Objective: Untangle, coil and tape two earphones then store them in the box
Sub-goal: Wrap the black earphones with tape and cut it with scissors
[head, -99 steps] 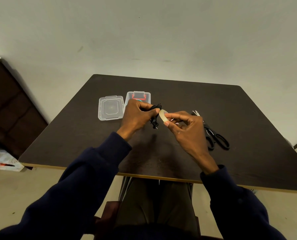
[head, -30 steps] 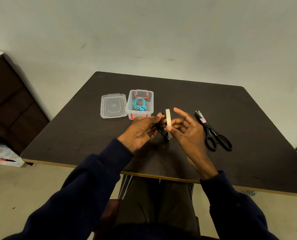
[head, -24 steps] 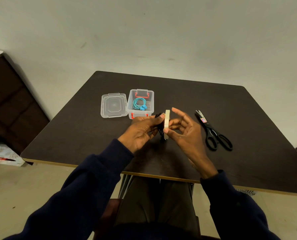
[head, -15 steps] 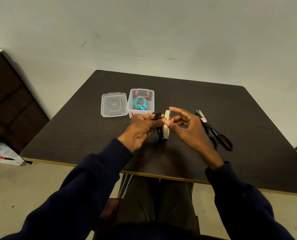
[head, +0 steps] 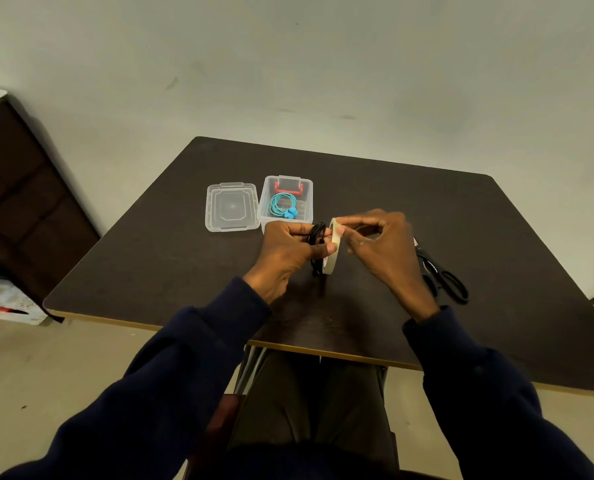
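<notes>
The person sits at the dark worktop (head: 171, 258) with both hands raised just in front of the clear box (head: 308, 192), on its near side. The left hand (head: 287, 252) is curled around a coiled black earphone (head: 317, 233), gripping the bundle so the loops stand upright and a bit of cord hangs below the fist. Right against that bundle, on the side away from the box, is a cream tape roll (head: 334, 252), seen edge-on, with the left thumb resting on its flank. The right hand (head: 384, 249) meets it there, thumb and forefinger pinching the roll's upper rim, the other fingers loosely bent. The two hands are close together across the roll. Inside the box lies a coiled teal earphone (head: 282, 204). The clear lid (head: 231, 207) sits flat just left of the box, and black scissors (head: 442, 277) lie well to the box's right, their blades hidden by the right hand.
</notes>
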Motion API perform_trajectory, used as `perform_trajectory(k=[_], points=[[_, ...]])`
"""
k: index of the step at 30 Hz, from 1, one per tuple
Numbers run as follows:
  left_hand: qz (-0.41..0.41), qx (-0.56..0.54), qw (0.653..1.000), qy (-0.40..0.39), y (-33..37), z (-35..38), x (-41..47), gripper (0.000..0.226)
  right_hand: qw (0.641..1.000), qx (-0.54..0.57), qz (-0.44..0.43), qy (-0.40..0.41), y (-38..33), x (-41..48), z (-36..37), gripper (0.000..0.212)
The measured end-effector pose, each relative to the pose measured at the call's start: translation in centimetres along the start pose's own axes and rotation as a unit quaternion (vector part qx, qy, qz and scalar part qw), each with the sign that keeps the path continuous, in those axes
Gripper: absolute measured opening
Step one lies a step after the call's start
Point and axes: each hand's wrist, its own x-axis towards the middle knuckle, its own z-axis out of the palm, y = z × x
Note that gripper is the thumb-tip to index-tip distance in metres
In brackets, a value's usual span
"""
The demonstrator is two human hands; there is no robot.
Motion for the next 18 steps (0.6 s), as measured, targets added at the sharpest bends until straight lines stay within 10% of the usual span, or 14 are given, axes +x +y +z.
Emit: perform_trajectory(k=[18], points=[[0.011,0.007,1.0,0.016,0.32,-0.14,-0.31,0.034,0.999,0.029,-0.026,0.013,-0.65,0.03,-0.01,0.02]])
